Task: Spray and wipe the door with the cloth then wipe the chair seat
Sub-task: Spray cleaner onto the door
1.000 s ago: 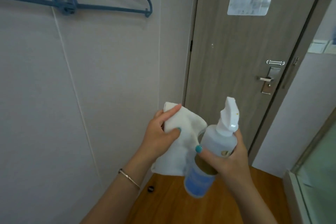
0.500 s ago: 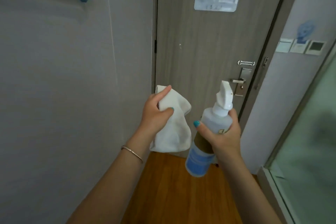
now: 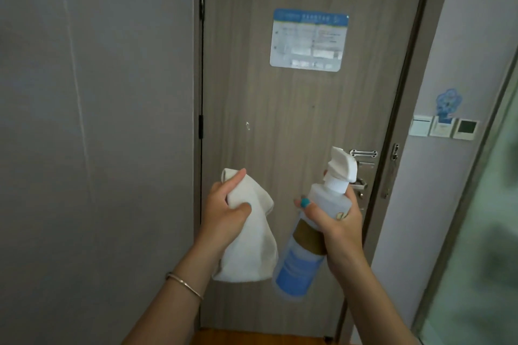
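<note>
The grey-brown wooden door [image 3: 280, 109] fills the middle of the view, straight ahead and shut. My left hand [image 3: 224, 213] grips a white cloth [image 3: 249, 244], which hangs down in front of the door's lower half. My right hand [image 3: 333, 218] holds a clear spray bottle [image 3: 305, 244] with a blue and brown label round its neck and shoulder. Its white nozzle head [image 3: 342, 168] points up toward the door, tilted to the left. No chair is in view.
A blue-edged notice sheet [image 3: 308, 39] is stuck on the door's upper part. The metal handle and lock [image 3: 361, 173] sit at the door's right edge, partly behind the bottle. Wall switches [image 3: 445, 127] are on the right wall, a grey wall panel [image 3: 98, 120] on the left.
The view has come closer to the door and turned to face it; the blue hangers have left the frame. Both hands keep their hold on cloth and bottle, now raised before the door.
</note>
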